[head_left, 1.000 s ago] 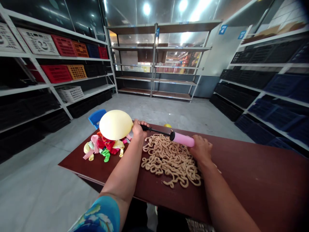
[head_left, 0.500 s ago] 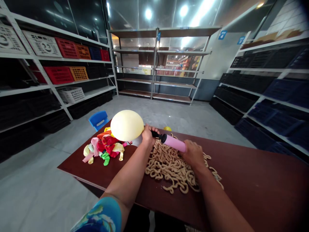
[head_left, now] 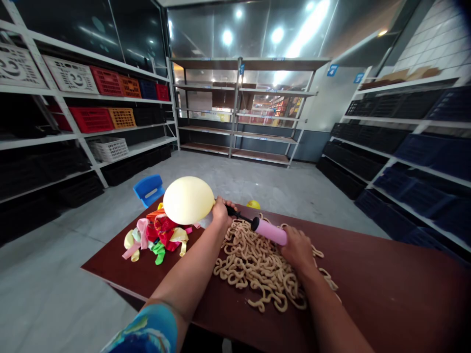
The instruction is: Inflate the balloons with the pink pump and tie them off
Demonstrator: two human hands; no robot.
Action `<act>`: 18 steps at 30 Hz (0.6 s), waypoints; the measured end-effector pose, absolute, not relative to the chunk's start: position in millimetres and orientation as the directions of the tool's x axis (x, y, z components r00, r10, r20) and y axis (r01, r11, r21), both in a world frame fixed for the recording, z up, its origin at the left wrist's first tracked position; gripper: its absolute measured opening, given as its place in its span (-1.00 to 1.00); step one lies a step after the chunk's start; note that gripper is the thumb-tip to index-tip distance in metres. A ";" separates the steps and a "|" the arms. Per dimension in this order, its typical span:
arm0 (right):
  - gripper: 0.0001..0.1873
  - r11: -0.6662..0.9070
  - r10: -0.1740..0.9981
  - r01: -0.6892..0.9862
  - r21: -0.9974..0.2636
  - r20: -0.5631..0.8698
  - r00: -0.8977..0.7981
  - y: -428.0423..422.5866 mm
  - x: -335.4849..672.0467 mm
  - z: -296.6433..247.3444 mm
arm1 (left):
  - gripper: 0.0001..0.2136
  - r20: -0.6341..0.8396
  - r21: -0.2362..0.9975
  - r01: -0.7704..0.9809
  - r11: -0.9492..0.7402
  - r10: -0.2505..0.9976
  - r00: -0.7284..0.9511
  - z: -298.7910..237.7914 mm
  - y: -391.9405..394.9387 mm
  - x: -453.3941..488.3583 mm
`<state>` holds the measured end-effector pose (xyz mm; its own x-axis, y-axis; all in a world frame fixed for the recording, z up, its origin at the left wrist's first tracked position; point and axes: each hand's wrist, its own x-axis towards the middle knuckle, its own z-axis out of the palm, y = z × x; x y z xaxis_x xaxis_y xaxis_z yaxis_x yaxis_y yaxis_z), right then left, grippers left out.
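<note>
A pale yellow balloon (head_left: 188, 200), inflated to an oval, sticks out to the left of my left hand (head_left: 222, 212). That hand is closed round the balloon's neck and the black end of a balloon pump (head_left: 270, 231); the join is hidden by my fingers. A thin black rod shows between the black end and the pink barrel. My right hand (head_left: 299, 246) is wrapped round the barrel's far end. Below the pump lies a heap of beige, curled, rope-like pieces (head_left: 253, 260). Left of my left forearm sits a pile of uninflated balloons (head_left: 160, 233) in several colours.
The dark red-brown table (head_left: 375, 279) stretches off to the right. Past its far edge are a blue chair (head_left: 148, 190) and a yellow round thing (head_left: 253, 204). Shelves with crates (head_left: 91, 119) stand left, a metal rack (head_left: 235, 110) behind, and dark crates (head_left: 379, 130) right.
My hands have moved slightly apart, and more of the pump's rod shows between the black end and the pink barrel. The head view has tilted up a little.
</note>
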<state>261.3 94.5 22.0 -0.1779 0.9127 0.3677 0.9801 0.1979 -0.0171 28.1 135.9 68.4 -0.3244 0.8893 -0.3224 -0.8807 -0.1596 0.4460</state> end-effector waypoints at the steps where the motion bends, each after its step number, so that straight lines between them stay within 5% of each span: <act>1: -0.77 0.229 0.901 0.973 -0.015 0.381 -0.207 93.6 257.5 21.1 | -0.75 -0.307 0.478 -0.866 -0.149 0.895 -0.323 67.5 134.0 34.7; 9: -0.83 0.342 0.857 0.938 -0.062 0.429 -0.284 92.8 250.4 22.4 | -0.73 -0.190 0.524 -0.839 -0.150 0.939 -0.286 68.7 126.1 50.1; 18: -0.73 0.147 0.892 0.987 -0.072 0.440 -0.101 94.0 266.3 28.8 | -0.78 -0.165 0.539 -0.799 -0.265 0.897 -0.409 94.6 135.7 -9.7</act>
